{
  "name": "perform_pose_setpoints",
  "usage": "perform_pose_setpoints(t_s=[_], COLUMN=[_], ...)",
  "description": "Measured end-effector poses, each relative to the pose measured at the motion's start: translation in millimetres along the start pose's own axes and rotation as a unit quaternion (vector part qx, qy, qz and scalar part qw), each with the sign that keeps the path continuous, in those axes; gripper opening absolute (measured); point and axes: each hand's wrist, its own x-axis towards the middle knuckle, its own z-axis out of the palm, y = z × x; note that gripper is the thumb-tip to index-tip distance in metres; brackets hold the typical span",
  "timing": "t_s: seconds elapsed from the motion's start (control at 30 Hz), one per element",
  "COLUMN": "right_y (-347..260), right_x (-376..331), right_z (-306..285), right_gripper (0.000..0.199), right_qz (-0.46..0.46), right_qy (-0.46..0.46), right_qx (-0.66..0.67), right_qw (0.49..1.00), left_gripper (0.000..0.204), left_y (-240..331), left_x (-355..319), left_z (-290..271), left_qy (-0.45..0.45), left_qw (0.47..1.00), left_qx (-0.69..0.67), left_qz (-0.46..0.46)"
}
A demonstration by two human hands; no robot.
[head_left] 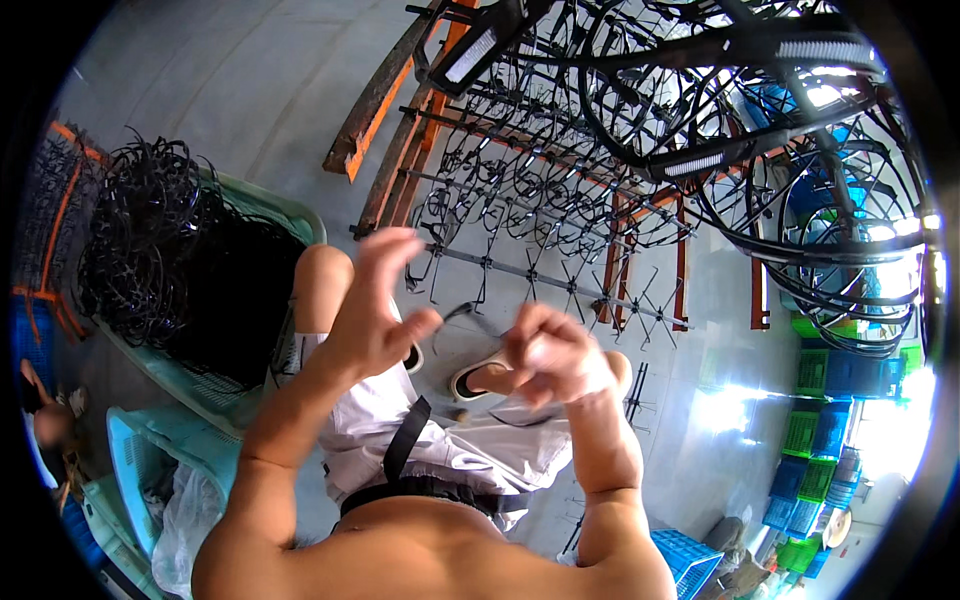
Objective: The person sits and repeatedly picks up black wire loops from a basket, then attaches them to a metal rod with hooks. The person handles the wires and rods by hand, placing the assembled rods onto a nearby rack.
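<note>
Grey floor, rack ahead. R hand grip seems pinched on blk curved strip, betw. hands; L hand grip released. Loose pinch cd drop strip, prob. floorward.

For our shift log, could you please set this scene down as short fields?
Left grip: bare hand, raised, open, blurred
Right grip: bare hand, fingers curled at one end of a dark strip, blurred
Ahead: rack with orange uprights, hung with black parts
Left side: pale green bin heaped with black parts
Right side: stacked blue and green crates
</note>
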Motion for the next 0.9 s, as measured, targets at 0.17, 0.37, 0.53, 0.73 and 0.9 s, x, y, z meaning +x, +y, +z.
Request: perform_pose_setpoints(t_s=[0.17, 0.37, 0.53, 0.73, 0.9], right_y=[-31.1, 57.2, 79.9, 79.2, 82.7], right_x=[39.2, 126.5, 124.3, 116.9, 117.3], right_z=[-16.0, -72.4, -86.3, -86.9, -86.9], right_gripper=[0.017, 0.030, 0.029, 0.027, 0.029], right_qz=[-0.222, -0.157, -0.137, -0.157, -0.174], right_qy=[0.221, 0.267, 0.324, 0.307, 0.306], right_qx=[0.067, 0.044, 0.005, 0.008, -0.010], right_qw=[0.947, 0.950, 0.936, 0.939, 0.936], left_gripper=[0.031, 0.048, 0.038, 0.038, 0.038], left_y=[-9.9, -19.5, -34.1, -38.0, -45.3], left_x=[-53.2, -48.8, -54.3, -48.7, -51.9], left_z=[56.1, 116.5, 121.4, 117.7, 120.1], left_qy=[0.002, -0.021, -0.049, -0.026, -0.040], left_qw=[0.966, 0.969, 0.965, 0.968, 0.964], left_qx=[-0.154, -0.021, -0.003, -0.041, -0.086], left_qz=[-0.207, -0.247, -0.257, -0.248, -0.247])
